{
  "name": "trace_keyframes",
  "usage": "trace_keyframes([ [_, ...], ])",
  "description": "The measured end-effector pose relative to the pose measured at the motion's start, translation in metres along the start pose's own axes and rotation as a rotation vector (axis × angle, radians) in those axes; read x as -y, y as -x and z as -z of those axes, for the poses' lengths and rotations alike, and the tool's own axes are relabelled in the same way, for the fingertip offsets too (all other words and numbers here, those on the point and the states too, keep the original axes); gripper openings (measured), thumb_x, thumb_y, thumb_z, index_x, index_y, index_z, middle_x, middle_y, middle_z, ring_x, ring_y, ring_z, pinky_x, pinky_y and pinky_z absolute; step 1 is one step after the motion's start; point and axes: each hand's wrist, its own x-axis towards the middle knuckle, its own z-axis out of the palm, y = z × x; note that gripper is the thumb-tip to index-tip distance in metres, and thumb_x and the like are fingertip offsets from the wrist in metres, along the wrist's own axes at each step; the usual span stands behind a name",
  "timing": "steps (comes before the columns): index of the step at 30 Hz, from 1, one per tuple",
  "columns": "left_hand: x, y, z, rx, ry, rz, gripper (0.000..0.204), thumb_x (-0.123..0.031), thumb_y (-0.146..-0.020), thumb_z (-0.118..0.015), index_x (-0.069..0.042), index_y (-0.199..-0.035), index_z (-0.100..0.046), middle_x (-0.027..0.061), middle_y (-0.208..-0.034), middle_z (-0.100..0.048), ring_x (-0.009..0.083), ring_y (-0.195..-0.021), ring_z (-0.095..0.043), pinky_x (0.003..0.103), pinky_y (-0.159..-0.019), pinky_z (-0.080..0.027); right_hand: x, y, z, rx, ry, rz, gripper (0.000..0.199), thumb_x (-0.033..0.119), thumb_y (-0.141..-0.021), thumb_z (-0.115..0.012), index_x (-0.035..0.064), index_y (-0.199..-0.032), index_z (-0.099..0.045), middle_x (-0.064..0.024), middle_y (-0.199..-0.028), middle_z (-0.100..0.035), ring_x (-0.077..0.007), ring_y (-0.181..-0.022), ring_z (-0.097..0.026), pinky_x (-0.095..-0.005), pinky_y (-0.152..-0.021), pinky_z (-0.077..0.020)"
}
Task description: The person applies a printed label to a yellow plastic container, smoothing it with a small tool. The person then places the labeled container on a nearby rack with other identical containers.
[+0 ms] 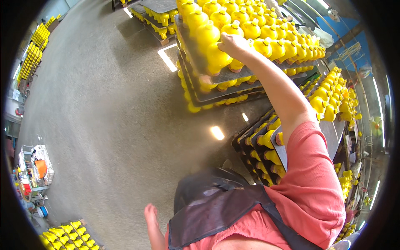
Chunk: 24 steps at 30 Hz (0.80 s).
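Grey floor (116,125) of a workshop, with bright light patches (217,133) on it. Right arm is stretched forward to a stack of loaded boards. Right hand (234,45) is on a yellow bulb-shaped piece (218,59), fingers closed around its narrow top; thumb placement partly hidden. Piece is at the near left corner of the top dark board (227,78), upright or close to it. Can't tell whether its base is touching the board or just off it.

Same board carries rows of matching yellow pieces (252,29), round bodies with short necks up, packed close. More boards with yellow pieces between them sit directly below.

Left hand (151,212) is low, near the bottom edge, well apart from the stack. Fingers extended and close together, nothing seen in them.

Person wears a dark apron (216,212) over a coral shirt (308,154). Under the right arm: second stack (273,156), yellow pieces lying between boards, more on top. Beyond the main stack, another low stack with a dark top (160,5).

Far left: yellow rows (33,56) along the wall side. Lower left: white wire rack (49,168) with an orange item (41,168), then more yellow pieces (68,235). Upper right: blue sheet (358,50).
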Motion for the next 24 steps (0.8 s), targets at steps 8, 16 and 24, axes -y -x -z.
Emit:
trace_keyframes([
  [8,-0.263,0.07,-0.195,0.566,0.09,-0.574,0.039,-0.011,-0.1,-0.063,-0.001,-0.137,-0.057,0.0131,-0.137,-0.059,0.0224,-0.126,-0.057,0.035,-0.111,-0.045,-0.039,0.05,0.087,-0.08,-0.235,0.11,0.027,0.033,-0.089,-0.065,0.0111,-0.103,-0.071,-0.0152,-0.096,-0.072,-0.035,-0.088,-0.069,-0.0425,-0.076,-0.0542],
  [16,-0.338,0.23,-0.354,1.113,0.103,-0.882,0.053,-0.008,-0.099,-0.056,-0.001,-0.15,-0.044,0.0109,-0.15,-0.048,0.0193,-0.134,-0.048,0.035,-0.109,-0.041,-0.06,0.14,0.202,0.003,-0.414,-0.127,0.03,0.038,-0.093,-0.064,0.0118,-0.105,-0.074,-0.0054,-0.097,-0.071,-0.0166,-0.081,-0.065,-0.0347,-0.075,-0.0526],
  [24,-0.318,0.322,-0.397,1.352,0.218,-0.879,0.058,0.001,-0.094,-0.05,-0.001,-0.151,-0.041,0.0086,-0.155,-0.045,0.0203,-0.143,-0.04,0.036,-0.111,-0.037,-0.097,0.244,0.282,0.001,-0.587,-0.253,0.03,0.035,-0.097,-0.061,0.0065,-0.102,-0.068,-0.003,-0.082,-0.067,-0.0122,-0.075,-0.062,-0.0294,-0.065,-0.0503],
])
